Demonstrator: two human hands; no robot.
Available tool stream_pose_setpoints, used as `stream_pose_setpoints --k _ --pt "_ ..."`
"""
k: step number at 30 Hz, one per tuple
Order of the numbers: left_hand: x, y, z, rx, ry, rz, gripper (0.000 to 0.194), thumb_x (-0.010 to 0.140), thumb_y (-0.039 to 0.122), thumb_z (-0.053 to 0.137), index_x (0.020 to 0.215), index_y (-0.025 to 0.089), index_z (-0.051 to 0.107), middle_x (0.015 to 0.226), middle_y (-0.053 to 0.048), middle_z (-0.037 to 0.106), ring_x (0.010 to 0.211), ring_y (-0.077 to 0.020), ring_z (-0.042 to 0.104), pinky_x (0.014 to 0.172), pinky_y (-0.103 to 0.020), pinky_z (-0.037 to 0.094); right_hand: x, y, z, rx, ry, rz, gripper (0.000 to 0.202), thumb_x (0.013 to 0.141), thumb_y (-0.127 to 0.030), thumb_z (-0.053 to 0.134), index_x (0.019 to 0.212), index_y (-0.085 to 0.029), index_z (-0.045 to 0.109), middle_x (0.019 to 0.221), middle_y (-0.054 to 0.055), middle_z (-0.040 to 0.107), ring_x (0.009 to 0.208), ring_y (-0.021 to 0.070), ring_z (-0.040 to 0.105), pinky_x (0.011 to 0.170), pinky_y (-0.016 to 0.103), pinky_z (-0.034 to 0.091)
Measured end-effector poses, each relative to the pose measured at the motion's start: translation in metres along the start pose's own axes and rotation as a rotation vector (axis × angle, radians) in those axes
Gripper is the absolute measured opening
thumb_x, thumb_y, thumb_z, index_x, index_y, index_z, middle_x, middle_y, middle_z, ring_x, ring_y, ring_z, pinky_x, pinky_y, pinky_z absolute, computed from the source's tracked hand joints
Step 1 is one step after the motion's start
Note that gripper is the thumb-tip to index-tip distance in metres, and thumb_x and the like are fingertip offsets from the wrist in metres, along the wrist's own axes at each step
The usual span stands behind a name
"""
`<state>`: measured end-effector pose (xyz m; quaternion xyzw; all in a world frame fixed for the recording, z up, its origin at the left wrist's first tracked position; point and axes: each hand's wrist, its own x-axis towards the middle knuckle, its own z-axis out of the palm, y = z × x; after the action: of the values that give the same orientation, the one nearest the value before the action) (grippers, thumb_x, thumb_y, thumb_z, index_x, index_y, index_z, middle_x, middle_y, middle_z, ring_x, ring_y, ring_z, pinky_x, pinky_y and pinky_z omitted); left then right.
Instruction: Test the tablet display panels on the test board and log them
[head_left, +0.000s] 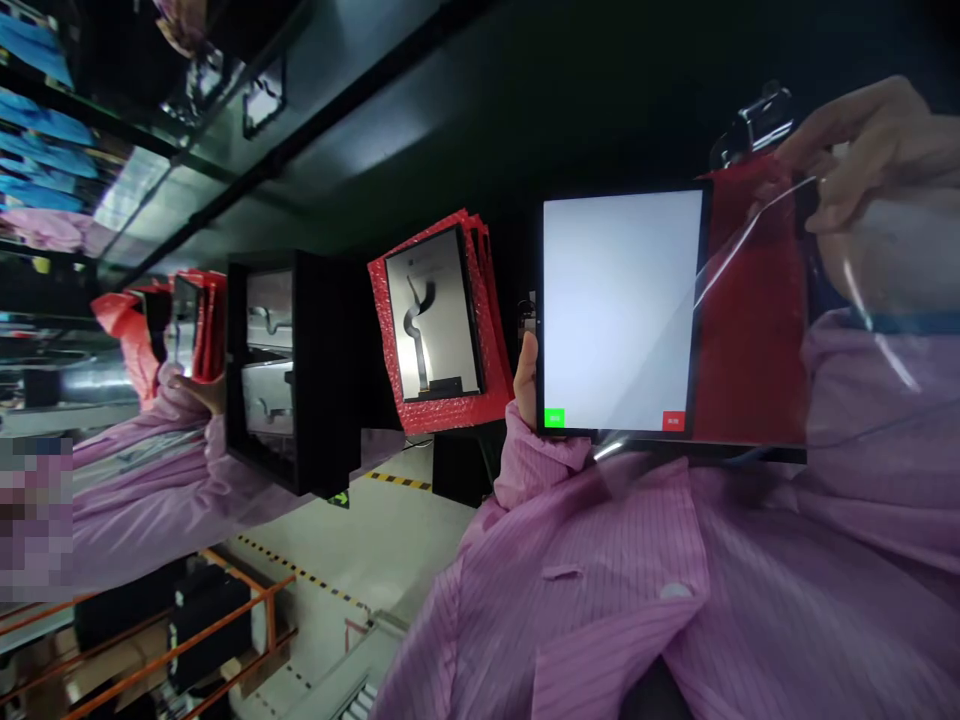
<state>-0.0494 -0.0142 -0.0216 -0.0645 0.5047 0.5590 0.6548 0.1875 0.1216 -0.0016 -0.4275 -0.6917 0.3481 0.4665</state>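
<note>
A lit tablet-sized display panel [621, 310] with a white screen, a green mark and a red mark in its lower corners stands in front of my chest. My left hand [527, 378] grips its left edge; most of the fingers are hidden behind it. My right hand [862, 185] is closed, pinching a clear plastic film [757, 215] that stretches down across the panel's right side. Beneath the film, to the right of the panel, lies a red sheet [750, 320].
To the left, an unlit panel with a ribbon cable [442, 310] lies on stacked red bubble bags [420, 415]. Past it stands a black divided box [319, 370] holding more panels. A co-worker's hand [202, 390] is near further red bags [214, 325]. An orange rail [274, 600] runs lower left.
</note>
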Motion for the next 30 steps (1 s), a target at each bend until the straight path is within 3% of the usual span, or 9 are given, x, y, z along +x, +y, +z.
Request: stream_pose_setpoints --k 4,9,14,18,21,24,27,30 --pt "-0.006 0.0 0.008 -0.032 -0.043 -0.049 0.06 0.095 0.067 0.039 0.103 0.021 0.077 0.109 -0.011 0.078 0.117 -0.037 0.071 0.085 -0.046 0.063 0.0 0.01 0.005 0.279 0.041 0.063 0.027 0.069 -0.019 0.067 0.051 -0.029 0.05 0.1 0.007 0.073 0.099 0.0233 0.066 0.1 0.043 0.049" --pt "-0.008 -0.001 0.007 -0.045 -0.056 -0.057 0.054 0.09 0.068 0.05 0.102 0.023 0.076 0.11 -0.012 0.078 0.117 -0.0371 0.071 0.088 -0.047 0.063 -0.003 0.016 0.008 0.22 0.079 0.087 0.024 0.078 -0.013 0.064 0.063 -0.031 0.058 0.115 0.008 0.072 0.109 0.0239 0.066 0.103 0.043 0.05" --pt "-0.008 -0.001 0.005 0.02 -0.12 -0.062 0.052 0.09 0.066 0.053 0.101 0.02 0.076 0.107 -0.012 0.078 0.12 -0.0365 0.07 0.092 -0.047 0.063 -0.001 0.019 0.015 -0.089 -0.089 0.037 0.007 0.088 -0.03 0.072 0.088 -0.03 0.065 0.136 0.01 0.065 0.128 0.0223 0.06 0.107 0.04 0.049" --pt "-0.01 -0.004 0.008 0.166 -0.23 0.009 0.049 0.087 0.063 0.06 0.101 0.019 0.076 0.107 -0.01 0.078 0.127 -0.0356 0.066 0.099 -0.048 0.061 -0.002 0.033 0.026 -0.356 0.005 -0.005 0.048 0.086 -0.051 0.075 0.121 -0.019 0.066 0.138 0.016 0.061 0.132 0.0315 0.055 0.111 0.054 0.044" --pt "-0.013 -0.01 0.013 0.249 -0.366 0.123 0.048 0.082 0.06 0.069 0.112 0.023 0.073 0.125 -0.005 0.075 0.135 -0.0364 0.06 0.108 -0.05 0.057 -0.006 0.044 0.031 -0.428 0.077 -0.143 0.053 0.097 -0.052 0.059 0.139 -0.019 0.055 0.139 0.014 0.059 0.131 0.0295 0.053 0.113 0.057 0.041" --pt "-0.016 -0.019 0.022 0.412 -0.58 0.24 0.061 0.081 0.048 0.076 0.137 0.031 0.061 0.155 0.003 0.056 0.148 -0.0357 0.046 0.118 -0.051 0.049 -0.011 0.039 0.032 -0.388 0.107 -0.349 0.058 0.107 -0.055 0.033 0.157 -0.025 0.037 0.15 0.011 0.049 0.136 0.029 0.048 0.114 0.057 0.038" --pt "-0.019 -0.031 0.032 0.594 -0.739 0.367 0.074 0.086 0.042 0.076 0.153 0.036 0.044 0.167 0.005 0.039 0.156 -0.0305 0.033 0.124 -0.048 0.042 -0.018 0.024 0.034 -0.382 0.052 -0.524 0.059 0.106 -0.061 0.018 0.159 -0.04 0.035 0.166 -0.001 0.029 0.145 0.0323 0.036 0.115 0.059 0.035" --pt "-0.022 -0.041 0.038 0.746 -0.79 0.543 0.074 0.095 0.049 0.067 0.16 0.037 0.034 0.17 0.001 0.034 0.158 -0.0282 0.03 0.125 -0.049 0.041 -0.023 0.014 0.034 -0.382 0.008 -0.596 0.059 0.106 -0.061 0.015 0.145 -0.042 0.055 0.17 -0.009 0.021 0.149 0.0333 0.033 0.118 0.059 0.033"
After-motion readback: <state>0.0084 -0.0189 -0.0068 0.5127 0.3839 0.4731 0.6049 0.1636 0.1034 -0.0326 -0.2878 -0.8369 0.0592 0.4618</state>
